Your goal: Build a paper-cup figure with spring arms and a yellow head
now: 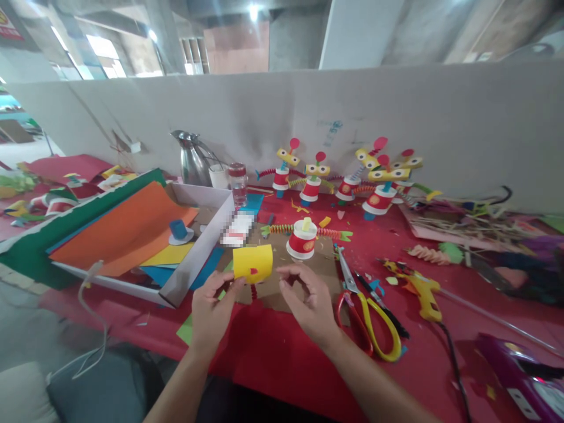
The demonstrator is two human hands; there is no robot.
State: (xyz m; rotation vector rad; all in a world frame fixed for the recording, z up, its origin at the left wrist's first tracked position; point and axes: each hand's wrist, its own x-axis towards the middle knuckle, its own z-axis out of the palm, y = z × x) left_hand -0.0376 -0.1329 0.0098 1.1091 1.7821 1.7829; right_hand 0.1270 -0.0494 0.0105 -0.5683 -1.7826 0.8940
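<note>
Between thumb and fingers, my left hand (217,302) holds a curled yellow paper piece (253,262) with a small red spot on it. A dark red folded strip hangs just below the paper. To its right is my right hand (311,302), fingers curled with thumb and forefinger near each other; whether anything small is between them cannot be made out. Beyond my hands, a red and white paper cup figure (301,239) stands upside down on a brown board (324,261), with folded paper arms spread to both sides and a pale yellow-green piece on top.
Several finished cup figures (379,197) stand at the back. On the right lie scissors (368,320), a black pen, a yellow glue gun (425,294) and a purple object (520,376). A white box (215,220) with coloured paper is on the left, a metal jug (194,161) behind it.
</note>
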